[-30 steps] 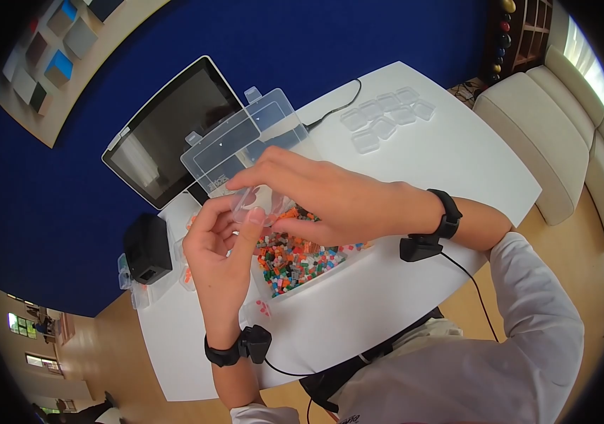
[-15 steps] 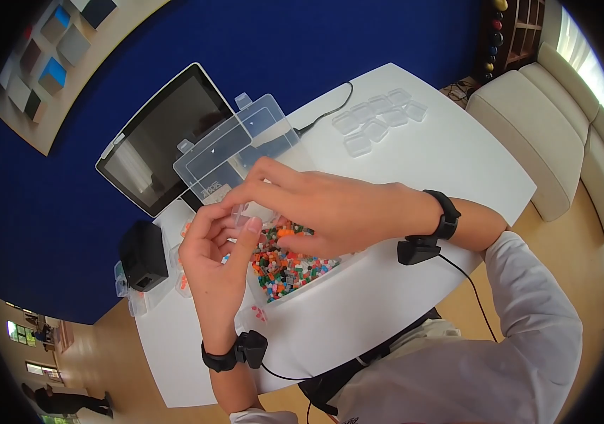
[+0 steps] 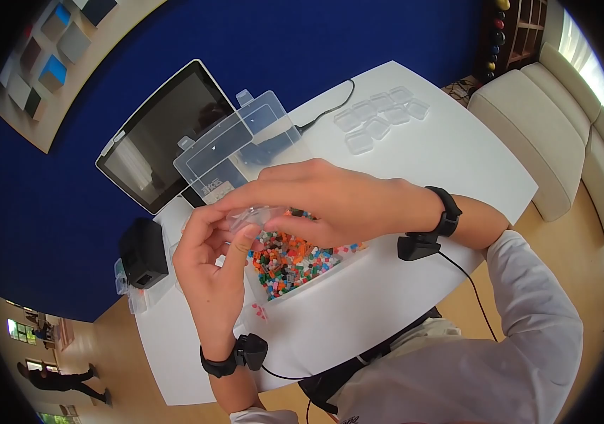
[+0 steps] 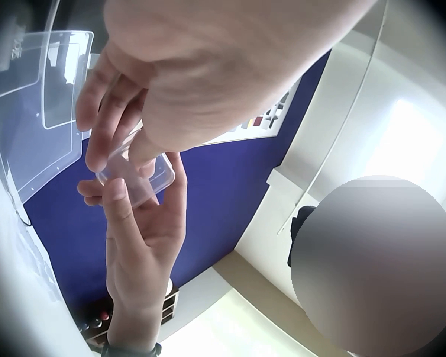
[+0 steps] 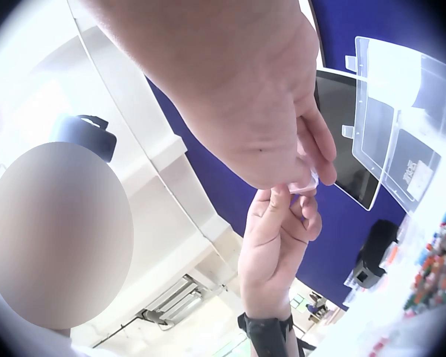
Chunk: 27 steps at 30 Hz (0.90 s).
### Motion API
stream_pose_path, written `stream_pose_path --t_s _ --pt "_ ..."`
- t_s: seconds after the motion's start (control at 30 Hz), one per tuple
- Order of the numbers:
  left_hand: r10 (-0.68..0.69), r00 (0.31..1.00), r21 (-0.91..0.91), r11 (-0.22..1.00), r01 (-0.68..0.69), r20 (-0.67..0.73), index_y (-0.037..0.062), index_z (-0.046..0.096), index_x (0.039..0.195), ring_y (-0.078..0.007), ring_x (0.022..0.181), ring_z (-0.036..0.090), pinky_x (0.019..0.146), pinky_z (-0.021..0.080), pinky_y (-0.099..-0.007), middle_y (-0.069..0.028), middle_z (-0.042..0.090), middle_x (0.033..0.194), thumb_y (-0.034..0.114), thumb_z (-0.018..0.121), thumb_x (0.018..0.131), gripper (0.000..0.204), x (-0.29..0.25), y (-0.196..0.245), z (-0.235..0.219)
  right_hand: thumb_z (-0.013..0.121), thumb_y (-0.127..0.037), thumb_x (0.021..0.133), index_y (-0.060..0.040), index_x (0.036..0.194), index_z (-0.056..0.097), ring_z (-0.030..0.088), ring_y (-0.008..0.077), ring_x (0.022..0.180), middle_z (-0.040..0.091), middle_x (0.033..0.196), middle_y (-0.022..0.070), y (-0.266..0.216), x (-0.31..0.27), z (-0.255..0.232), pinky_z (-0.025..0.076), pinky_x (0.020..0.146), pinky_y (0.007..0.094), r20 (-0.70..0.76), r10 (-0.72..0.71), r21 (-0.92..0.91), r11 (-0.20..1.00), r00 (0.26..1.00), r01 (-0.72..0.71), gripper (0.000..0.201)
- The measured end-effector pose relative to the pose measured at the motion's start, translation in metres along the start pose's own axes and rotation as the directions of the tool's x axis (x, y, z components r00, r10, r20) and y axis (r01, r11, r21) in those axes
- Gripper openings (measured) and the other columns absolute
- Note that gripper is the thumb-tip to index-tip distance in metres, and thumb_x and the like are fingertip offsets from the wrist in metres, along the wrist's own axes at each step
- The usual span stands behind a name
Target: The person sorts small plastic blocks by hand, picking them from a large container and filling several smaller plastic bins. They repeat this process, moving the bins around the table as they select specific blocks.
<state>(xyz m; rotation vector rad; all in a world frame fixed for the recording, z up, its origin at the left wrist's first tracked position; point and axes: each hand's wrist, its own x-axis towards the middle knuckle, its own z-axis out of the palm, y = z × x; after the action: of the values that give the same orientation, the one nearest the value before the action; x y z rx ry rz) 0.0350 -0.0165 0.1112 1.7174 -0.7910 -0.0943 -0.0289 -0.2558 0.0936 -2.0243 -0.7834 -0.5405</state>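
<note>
Both hands hold one small clear plastic box [image 3: 252,216] above a larger bin of loose bricks. My left hand [image 3: 210,265] pinches its near side between thumb and fingers. From the other side, my right hand [image 3: 327,201] grips it with the thumb below and the fingers reaching over the top, toward the left fingertips. Seen from the left wrist, the small box [image 4: 156,180] shows clear walls and a rounded corner. The right wrist view has it mostly hidden by fingers. Below lie many small multicoloured bricks [image 3: 291,261], partly covered by the hands.
A clear lidded organizer case [image 3: 214,152] stands open behind the hands, before a dark monitor [image 3: 168,134]. Several small clear boxes [image 3: 376,116] lie at the far right of the white table [image 3: 457,162]. A black device [image 3: 143,253] stands at left; pink pieces [image 3: 259,311] lie near the bin.
The right hand's raised, arched fingers have lowered and flattened over the small box. The box shows a different tilt between the hands. A person in the background has moved.
</note>
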Motion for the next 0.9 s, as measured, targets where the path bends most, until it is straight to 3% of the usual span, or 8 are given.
stream_pose_path --t_s 0.17,0.37,0.43,0.5,0.7,0.8,0.87,0.9 --pt "-0.004 0.998 0.011 1.000 0.004 0.059 -0.0009 0.072 0.133 -0.0120 0.093 0.077 0.077 0.056 -0.0241 -0.0040 0.074 0.106 0.006 0.087 0.105 0.032 0.004 -0.006 -0.004 0.074 -0.011 0.106 -0.0060 0.152 0.065 0.075 0.0450 0.108 0.077 0.126 0.0192 0.004 -0.001 0.003 0.060 0.098 0.0534 -0.047 -0.023 -0.069 0.997 0.999 0.020 0.047" --pt "-0.054 0.987 0.032 0.998 0.049 0.149 -0.0012 0.069 0.139 -0.0168 0.095 0.081 0.081 0.059 -0.0290 -0.0131 0.082 0.110 0.004 0.078 0.107 0.034 -0.016 0.020 -0.025 0.080 -0.016 0.107 -0.0063 0.145 0.071 0.078 0.0266 0.098 0.079 0.117 0.0129 -0.002 -0.006 -0.016 0.062 0.085 0.0408 -0.336 -0.146 -0.212 0.974 0.930 0.077 0.040" --pt "-0.010 0.992 0.000 1.000 0.010 0.128 -0.0022 0.065 0.143 -0.0217 0.091 0.081 0.076 0.057 -0.0304 -0.0154 0.083 0.112 0.023 0.076 0.112 0.041 -0.040 0.015 -0.040 0.080 -0.017 0.108 -0.0063 0.145 0.071 0.077 0.0234 0.093 0.080 0.110 0.0105 0.004 -0.023 -0.032 0.061 0.082 0.0382 -0.356 -0.116 -0.210 0.977 0.927 0.041 0.040" --pt "-0.121 0.992 0.039 0.992 0.120 0.042 -0.0026 0.064 0.143 -0.0223 0.091 0.080 0.076 0.058 -0.0310 -0.0165 0.082 0.111 0.026 0.076 0.113 0.043 -0.076 0.005 -0.059 0.081 -0.016 0.108 -0.0070 0.146 0.070 0.072 0.0206 0.082 0.078 0.100 0.0072 0.007 -0.049 -0.047 0.057 0.078 0.0344 -0.321 0.158 -0.316 0.911 0.934 -0.263 0.041" --pt "-0.321 0.871 0.188 0.893 0.409 -0.371 -0.0008 0.071 0.129 -0.0198 0.111 0.079 0.079 0.058 -0.0317 -0.0132 0.081 0.115 0.012 0.073 0.110 0.023 -0.167 -0.056 -0.106 0.083 -0.019 0.108 -0.0082 0.143 0.064 0.054 0.0099 0.070 0.077 0.091 0.0009 0.049 -0.140 -0.058 0.042 0.067 0.0294 -0.457 0.451 -0.249 0.762 0.766 -0.597 0.042" --pt "-0.327 0.856 0.391 0.784 0.482 -0.401 0.0006 0.071 0.144 -0.0274 0.134 0.073 0.101 0.058 -0.0428 -0.0181 0.078 0.141 0.009 0.076 0.106 0.038 -0.194 -0.082 -0.119 0.085 -0.019 0.106 -0.0084 0.132 0.062 0.045 0.0077 0.067 0.077 0.087 -0.0026 0.070 -0.157 -0.051 0.038 0.065 0.0278 -0.565 0.544 -0.075 0.715 0.620 -0.695 0.037" --pt "-0.372 0.864 0.539 0.676 0.503 -0.339 0.0039 0.061 0.165 -0.0393 0.161 0.056 0.129 0.045 -0.0535 -0.0270 0.062 0.169 0.010 0.082 0.102 0.067 -0.203 -0.084 -0.120 0.086 -0.019 0.106 -0.0084 0.132 0.062 0.047 0.0074 0.069 0.077 0.088 -0.0028 0.082 -0.162 -0.051 0.038 0.065 0.0280 -0.522 0.599 -0.070 0.679 0.607 -0.731 0.038" --pt "-0.383 0.854 0.549 0.654 0.520 -0.353 0.0039 0.061 0.165 -0.0393 0.161 0.056 0.129 0.045 -0.0535 -0.0270 0.062 0.169 0.010 0.082 0.102 0.067 -0.204 -0.089 -0.117 0.087 -0.019 0.105 -0.0085 0.132 0.061 0.049 0.0071 0.070 0.078 0.090 -0.0030 0.087 -0.165 -0.050 0.039 0.065 0.0282 -0.489 0.642 -0.083 0.640 0.591 -0.764 0.039"
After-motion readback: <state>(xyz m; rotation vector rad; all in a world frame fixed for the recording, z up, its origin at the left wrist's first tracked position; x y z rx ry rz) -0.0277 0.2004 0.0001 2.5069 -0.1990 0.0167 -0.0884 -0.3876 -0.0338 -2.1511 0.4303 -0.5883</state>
